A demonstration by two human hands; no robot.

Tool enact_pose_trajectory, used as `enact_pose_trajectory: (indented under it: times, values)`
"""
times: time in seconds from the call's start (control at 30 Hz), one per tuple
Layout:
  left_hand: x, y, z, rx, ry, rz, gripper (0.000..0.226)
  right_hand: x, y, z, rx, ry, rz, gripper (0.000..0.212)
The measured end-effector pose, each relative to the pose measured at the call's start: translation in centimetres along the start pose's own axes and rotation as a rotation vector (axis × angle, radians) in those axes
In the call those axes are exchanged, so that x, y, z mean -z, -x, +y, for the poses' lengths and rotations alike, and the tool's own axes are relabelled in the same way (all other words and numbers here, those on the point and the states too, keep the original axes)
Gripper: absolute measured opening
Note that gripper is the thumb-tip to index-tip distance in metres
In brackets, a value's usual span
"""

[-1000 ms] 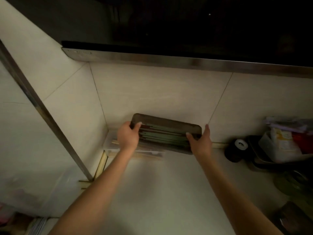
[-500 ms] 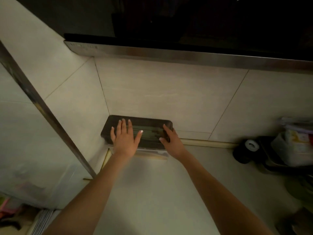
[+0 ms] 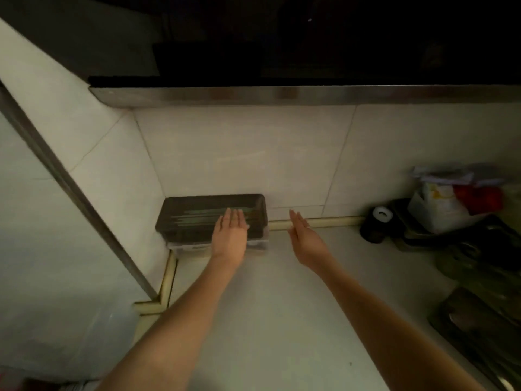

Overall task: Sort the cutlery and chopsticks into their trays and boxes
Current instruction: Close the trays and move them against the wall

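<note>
- The dark box (image 3: 194, 218) sits in the corner of the counter (image 3: 267, 306), against the tiled wall (image 3: 239, 156), stacked on a clear tray (image 3: 259, 245) whose front edge shows beneath it.
- Chopsticks (image 3: 205, 214) lie lengthwise inside the box, seen through its tinted lid.
- The left hand (image 3: 229, 235) lies flat over the right part of the box, fingers straight, grasping nothing; whether it presses or only hovers is unclear.
- The right hand (image 3: 306, 238) is free beside the box, fingers straight, holding nothing.
- Step in hand, likely: seating the filled box in its place.
- Next move probably calls for lifting both hands clear without nudging the stack, then turning to the dim clutter (image 3: 451, 210) at the right for any unsorted cutlery.
</note>
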State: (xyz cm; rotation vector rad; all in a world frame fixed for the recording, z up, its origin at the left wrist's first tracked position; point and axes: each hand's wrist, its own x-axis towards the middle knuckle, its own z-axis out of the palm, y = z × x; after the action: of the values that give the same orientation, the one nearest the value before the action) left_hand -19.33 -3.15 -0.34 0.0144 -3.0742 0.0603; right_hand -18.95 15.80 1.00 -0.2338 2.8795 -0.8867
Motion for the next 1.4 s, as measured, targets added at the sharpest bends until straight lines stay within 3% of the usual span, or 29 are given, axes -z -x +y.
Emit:
enact_pose_trajectory:
  times: [0.13,0.27,0.4,0.53,0.67,0.73,0.83,1.0,1.07,1.4]
  values:
    - [0.0,1.3,7.7,-0.345,0.045,0.07,0.054,3.6,5.9,6.6,-0.151,-0.117,0.275,0.046]
    - [0.4,3.2,17.5,-0.566,0.167,0.037,0.054,7.7,13.6,14.6,-0.45,-0.01,0.461,0.058]
    - [0.9,5.8,28.0,-0.732,0.321,-0.13,0.053,10.7,22.2,21.8,-0.843,0.141,0.631,0.057]
    - [0.1,8.1,36.4,-0.712,0.417,-0.413,0.058,11.0,28.6,27.3,-1.14,0.07,0.593,0.052]
    - [-2.4,9.3,40.7,-0.967,0.094,-0.457,0.073,10.7,31.4,31.3,-0.98,0.117,0.345,0.068]
    - [-3.5,9.9,41.5,-0.978,0.05,-0.443,0.075,10.5,32.0,31.8,-0.919,0.132,0.293,0.073]
    - [-4.7,10.7,41.6,-0.893,0.039,-0.36,0.069,10.1,32.4,31.9,-0.86,0.177,0.224,0.079]
    - [-3.8,11.4,38.2,-0.767,-0.074,-0.253,0.077,9.5,30.6,31.1,-0.733,0.248,0.175,0.065]
    - [-4.2,10.9,36.1,-0.728,-0.056,-0.141,0.08,8.9,29.2,30.5,-0.676,0.266,0.169,0.063]
    - [-5.1,8.5,25.4,-0.345,-0.049,-0.082,0.079,6.6,16.2,26.1,-0.265,0.316,-0.028,0.058]
